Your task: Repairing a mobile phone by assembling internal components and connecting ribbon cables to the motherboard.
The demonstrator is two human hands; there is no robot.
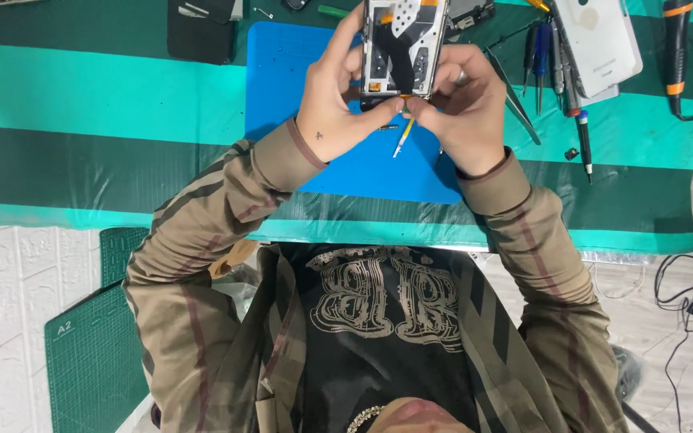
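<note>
Sleeved forearms reach over the worktop (pixel 82 88). Left hand (pixel 338 96) and right hand (pixel 463 108) each pinch a long edge of the opened phone (pixel 401 48), held above the blue mat (pixel 282 72). Likely light, rigid, fragile inside; best taken by its rim. White back cover (pixel 599 40) lies beside the screwdrivers (pixel 551 64).

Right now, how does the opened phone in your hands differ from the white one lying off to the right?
The opened phone is held above the blue mat by the left hand and right hand. The white phone lies on the striped table, partly over screwdrivers. The opened phone shows bare internals, while the white phone shows a closed, plain back. Both are slim rectangles.
</note>
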